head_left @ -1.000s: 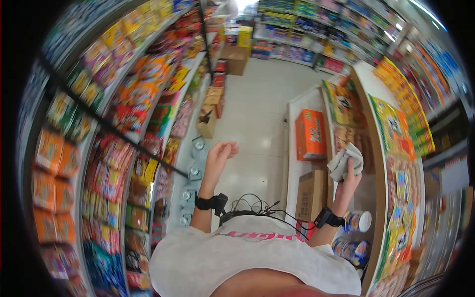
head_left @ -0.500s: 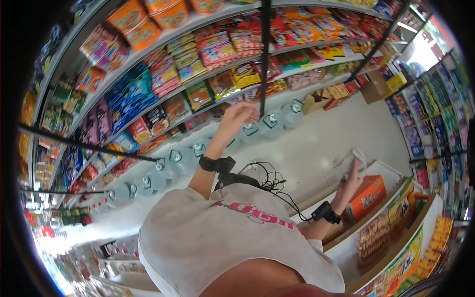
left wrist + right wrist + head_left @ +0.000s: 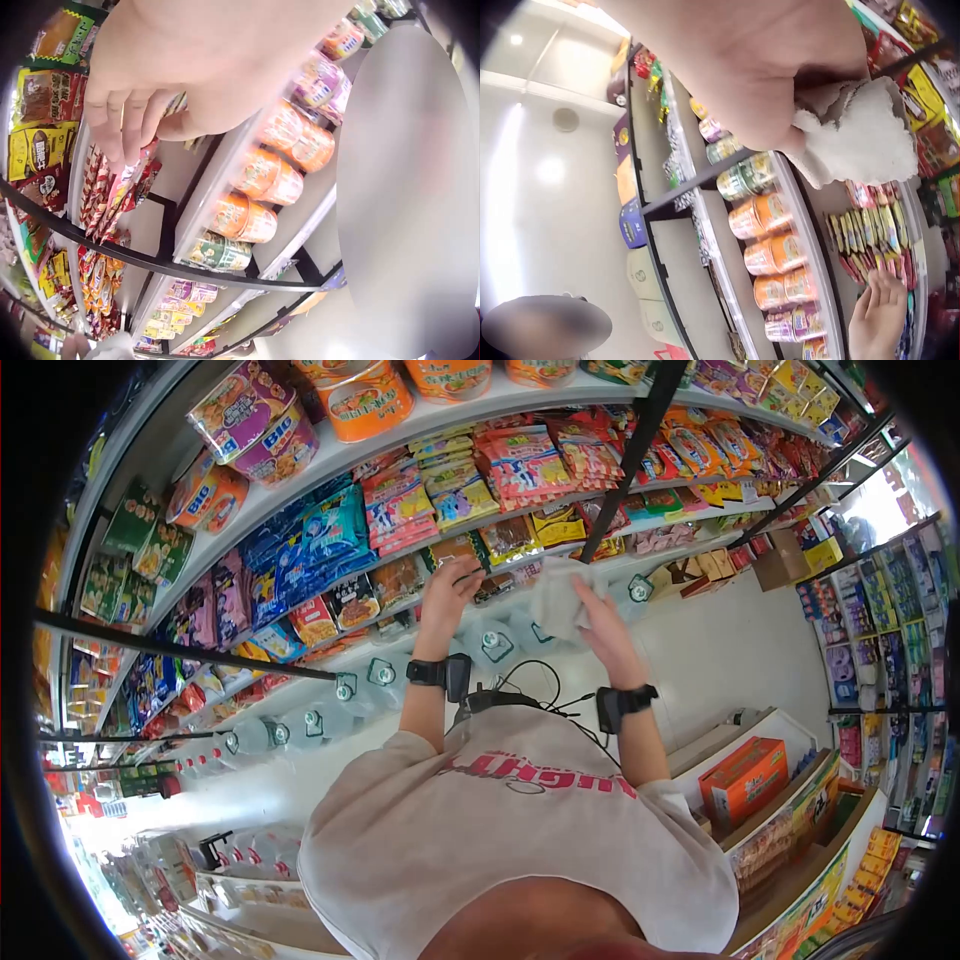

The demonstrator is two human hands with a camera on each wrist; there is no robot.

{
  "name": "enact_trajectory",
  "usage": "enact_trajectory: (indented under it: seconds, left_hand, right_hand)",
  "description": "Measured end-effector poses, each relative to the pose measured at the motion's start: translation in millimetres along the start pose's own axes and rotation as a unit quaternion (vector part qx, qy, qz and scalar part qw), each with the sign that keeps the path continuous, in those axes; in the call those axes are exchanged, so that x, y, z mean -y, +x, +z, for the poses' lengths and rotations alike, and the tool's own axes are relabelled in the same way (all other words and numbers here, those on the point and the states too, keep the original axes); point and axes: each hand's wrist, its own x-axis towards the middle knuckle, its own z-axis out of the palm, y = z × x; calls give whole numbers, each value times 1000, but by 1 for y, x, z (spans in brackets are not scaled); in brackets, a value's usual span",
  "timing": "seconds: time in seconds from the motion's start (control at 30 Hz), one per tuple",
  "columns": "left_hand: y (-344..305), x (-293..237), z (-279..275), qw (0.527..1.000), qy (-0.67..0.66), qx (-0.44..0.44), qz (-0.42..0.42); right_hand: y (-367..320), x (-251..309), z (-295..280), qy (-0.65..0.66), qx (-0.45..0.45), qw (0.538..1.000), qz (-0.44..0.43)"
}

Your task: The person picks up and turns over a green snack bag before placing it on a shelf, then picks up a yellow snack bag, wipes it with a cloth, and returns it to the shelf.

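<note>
grey-white cloth pinched in our right hand, our left hand loosely curled, empty; we should keep loose folds off the packets.

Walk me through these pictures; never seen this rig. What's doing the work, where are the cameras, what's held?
There is no robot: a person works bare-handed. The head picture comes from a camera worn on the head, looking forward and down. The other two come from black, box-shaped wrist cameras, one per wrist. The right hand holds a crumpled, off-white cloth; the left hand holds nothing visible and is near colourful plastic snack packets. These sit on pale shelves, with round orange tubs above. Clear plastic bottles stand in a row below.
</note>
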Motion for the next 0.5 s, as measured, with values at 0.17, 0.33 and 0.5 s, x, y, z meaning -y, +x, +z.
enact_trajectory:
  seconds: [0.17,0.33,0.5]
  left_hand:
    - [47,-19,-20,998,-57,-28,25]
    - [80,-18,-35,998,-37,-53,-22]
    - [87,-21,-46,997,-43,-45,-41]
  right_hand:
    - [79,-12,92,52,6,998,21]
    - [147,-34,117,99,8,995,2]
    - [172,-46,128,98,-19,995,-5]
